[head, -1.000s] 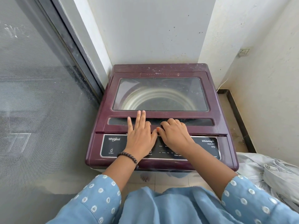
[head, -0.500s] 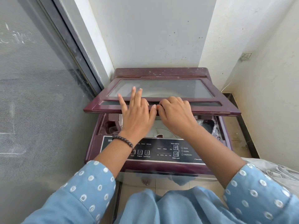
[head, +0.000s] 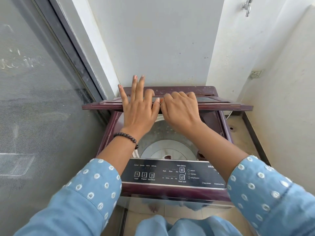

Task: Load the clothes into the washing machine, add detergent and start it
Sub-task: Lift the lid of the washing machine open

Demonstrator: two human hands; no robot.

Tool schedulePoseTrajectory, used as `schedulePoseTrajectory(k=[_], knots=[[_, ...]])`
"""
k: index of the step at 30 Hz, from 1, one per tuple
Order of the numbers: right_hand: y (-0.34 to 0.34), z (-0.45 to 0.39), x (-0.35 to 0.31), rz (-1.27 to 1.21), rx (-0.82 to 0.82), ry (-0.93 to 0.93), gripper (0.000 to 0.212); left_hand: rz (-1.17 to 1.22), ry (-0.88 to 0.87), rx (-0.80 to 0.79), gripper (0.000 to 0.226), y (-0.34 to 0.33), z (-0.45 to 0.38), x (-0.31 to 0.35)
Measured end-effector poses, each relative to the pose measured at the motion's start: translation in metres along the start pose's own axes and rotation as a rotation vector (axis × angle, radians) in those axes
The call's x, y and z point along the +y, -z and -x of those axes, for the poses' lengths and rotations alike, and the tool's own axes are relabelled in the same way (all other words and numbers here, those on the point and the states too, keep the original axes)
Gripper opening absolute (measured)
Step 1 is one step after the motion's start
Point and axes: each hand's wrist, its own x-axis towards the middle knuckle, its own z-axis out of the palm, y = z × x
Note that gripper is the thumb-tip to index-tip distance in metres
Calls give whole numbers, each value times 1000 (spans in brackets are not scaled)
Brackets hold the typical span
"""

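Note:
A maroon top-loading washing machine [head: 170, 193] stands in a corner, its black control panel [head: 170, 174] nearest me. Its glass-paned lid [head: 225, 106] is lifted off the opening and seen nearly edge-on. My left hand [head: 138, 109] presses on the lid's front edge with most fingers straight and pointing up past it. Beside it, my right hand [head: 180, 109] grips the same edge with curled fingers. Below the hands, the steel drum [head: 167, 147] is exposed, with a small reddish thing at its bottom. No clothes or detergent are in view.
A dusty sliding screen door [head: 42, 99] runs along the left, close to the machine. White walls close in behind and on the right, with a tap [head: 247, 5] and a wall socket [head: 255, 74]. A floor drain [head: 232, 128] lies right of the machine.
The lid went from shut to raised, both hands lifting its front edge up and back. The drum and whole control panel now show. The heap of clothes at lower right has left the view.

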Motion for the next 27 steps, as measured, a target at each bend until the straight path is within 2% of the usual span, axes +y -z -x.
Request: schedulePoseTrajectory(k=[5,11,19,27], knots=[[0,-31,11,23,100,8,38,-41,-3,45,46,3,-34,-3],[-1,-57,19,78,205,15,36,-85,10,79,50,5,-61,-6],[-4,-90,29,98,103,-16,44,-98,-6,134,53,0,-98,-11],[-4,-137,44,116,86,-58,54,-70,-29,174,60,-6,-149,-18]])
